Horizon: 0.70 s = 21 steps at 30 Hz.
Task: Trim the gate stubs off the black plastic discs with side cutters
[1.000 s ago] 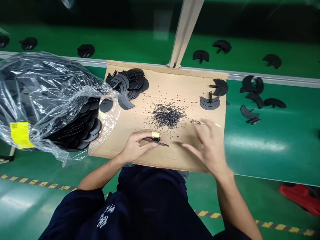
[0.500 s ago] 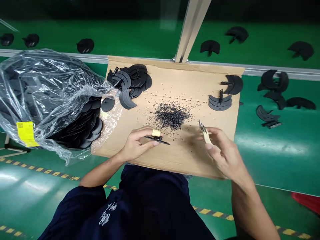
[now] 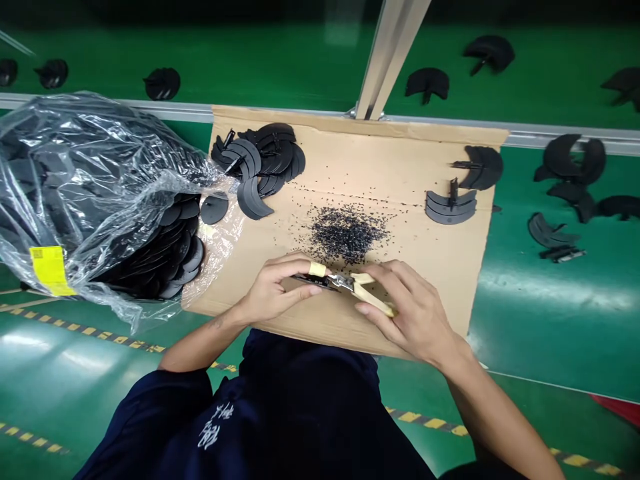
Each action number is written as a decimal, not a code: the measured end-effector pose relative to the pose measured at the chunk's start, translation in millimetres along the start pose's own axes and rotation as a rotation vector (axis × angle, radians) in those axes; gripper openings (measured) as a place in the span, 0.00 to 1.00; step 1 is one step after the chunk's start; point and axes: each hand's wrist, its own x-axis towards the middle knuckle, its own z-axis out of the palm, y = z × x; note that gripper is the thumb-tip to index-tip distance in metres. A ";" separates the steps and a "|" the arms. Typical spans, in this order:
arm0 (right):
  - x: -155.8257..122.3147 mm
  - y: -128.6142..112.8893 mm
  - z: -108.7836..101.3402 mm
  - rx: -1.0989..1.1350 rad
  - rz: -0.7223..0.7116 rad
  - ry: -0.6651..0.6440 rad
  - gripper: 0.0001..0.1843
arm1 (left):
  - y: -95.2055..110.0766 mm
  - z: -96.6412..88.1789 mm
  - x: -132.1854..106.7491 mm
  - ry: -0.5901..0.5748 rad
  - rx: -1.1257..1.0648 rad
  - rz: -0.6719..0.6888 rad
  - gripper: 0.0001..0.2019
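My left hand (image 3: 275, 290) pinches a thin black plastic part (image 3: 320, 282) between thumb and forefinger; yellow tape wraps that forefinger. From the right, my right hand (image 3: 413, 313) grips side cutters (image 3: 363, 287) with cream handles, which stand spread apart. The metal jaws meet the right end of the black part, though whether they bite into it is too small to tell. Just beyond both hands, a heap of tiny black scraps (image 3: 347, 233) lies scattered over a cardboard sheet (image 3: 425, 253).
A clear plastic bag (image 3: 100, 173) full of black discs lies at left, its mouth towards the cardboard. Stacked black curved parts (image 3: 273, 157) sit at the back left, and two curved parts (image 3: 453, 205) at the right. A metal post (image 3: 390, 60) rises behind.
My right hand has swung left with the side cutters, bringing their jaws to the part in my left hand. The cutters' handles have spread. My left hand stays almost in place.
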 end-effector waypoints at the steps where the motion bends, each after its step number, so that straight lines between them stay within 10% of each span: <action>1: 0.4 0.4 0.5 -0.020 -0.012 0.007 0.22 | -0.4 0.1 -0.1 0.004 -0.005 0.000 0.10; 16: 6.5 -1.0 7.2 0.105 0.037 0.048 0.14 | -2.8 1.6 -3.2 0.061 -0.068 -0.042 0.12; 21: 6.2 -6.1 3.2 -0.174 0.018 0.086 0.18 | 1.9 -0.2 0.3 0.021 0.130 0.065 0.12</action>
